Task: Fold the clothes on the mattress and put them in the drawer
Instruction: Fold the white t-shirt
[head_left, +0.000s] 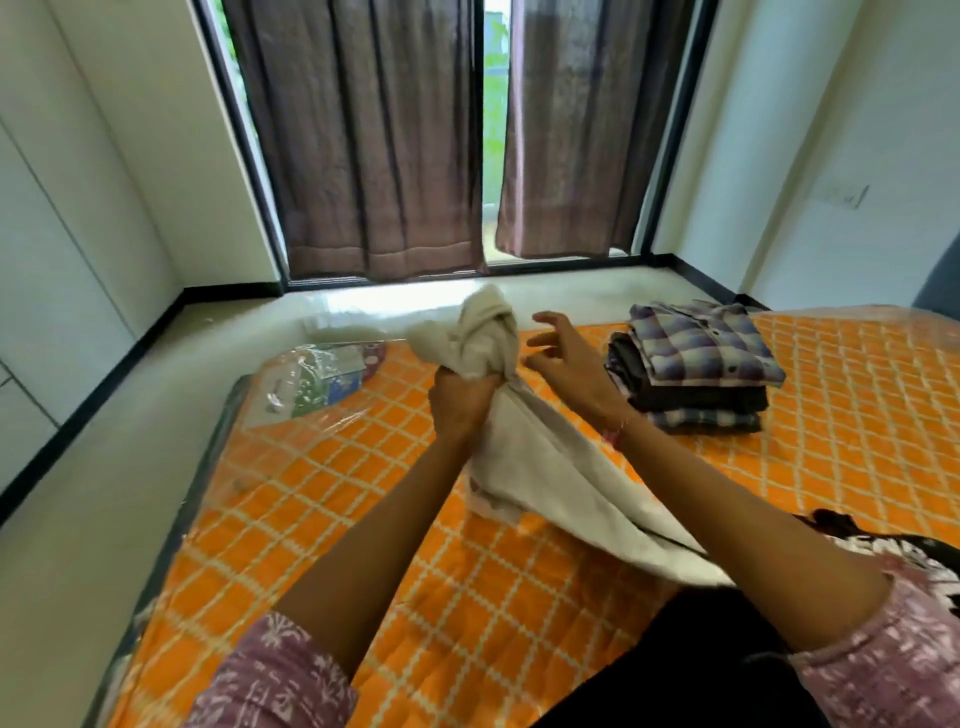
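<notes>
Your left hand (460, 400) is clenched around a bunched cream-white cloth garment (519, 457), gripping it at a gathered neck so that a crumpled knot of fabric stands above your fist while the rest trails down and back toward your lap. The lower part of that garment drapes across the orange quilted mattress with a pale diamond grid (311, 509) and runs under your right forearm. Your right hand (558, 348) is released: its fingers are spread and slightly bent, hovering just beside the bunched fabric, and it holds nothing; whether a fingertip brushes the cloth I cannot tell.

Beyond your right hand, well apart from the cream garment, a neat stack of folded clothes (696, 374) sits on the mattress, with a purple-and-white checked shirt (706, 345) on top and darker folded pieces beneath it. At the mattress's far left corner lies a crinkled clear plastic wrapper with printed labels (311, 382).

You wear pinkish-purple patterned sleeves (275, 675), and a dark garment with white lettering (914, 556) lies near your right elbow. Ahead, two brownish-purple curtains (363, 140) hang over a dark-framed window, parted by a narrow gap. The pale glossy floor (104, 493) borders the mattress on the left.
</notes>
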